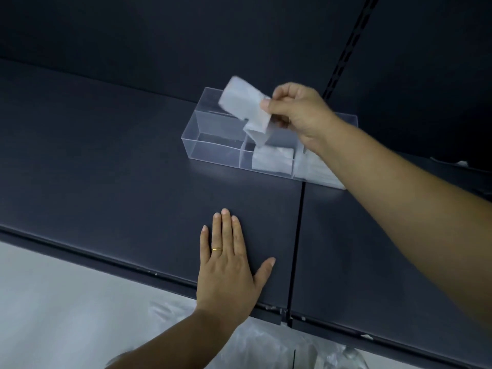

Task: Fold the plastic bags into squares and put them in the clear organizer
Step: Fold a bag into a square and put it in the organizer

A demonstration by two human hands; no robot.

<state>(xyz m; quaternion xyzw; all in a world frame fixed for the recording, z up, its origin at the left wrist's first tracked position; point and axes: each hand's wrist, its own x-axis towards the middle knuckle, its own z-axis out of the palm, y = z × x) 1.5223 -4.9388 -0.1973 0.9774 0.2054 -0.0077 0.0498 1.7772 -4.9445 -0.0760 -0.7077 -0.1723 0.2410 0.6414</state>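
A clear organizer [213,134] with several compartments stands on the dark shelf, toward the back right. My right hand [300,110] pinches a folded white plastic bag [243,105] and holds it in the air above the organizer's middle part. A folded bag [271,159] lies in the middle front compartment, and more folded white plastic [316,169] fills the right end. The left compartments look empty. My left hand [231,267] rests flat on the shelf near its front edge, fingers straight, with a gold ring on one finger.
The dark shelf [106,155] has a seam [299,235] running front to back and a dark back wall with a slotted upright [346,46]. Loose clear plastic bags [266,344] lie below the shelf's front edge on a pale floor.
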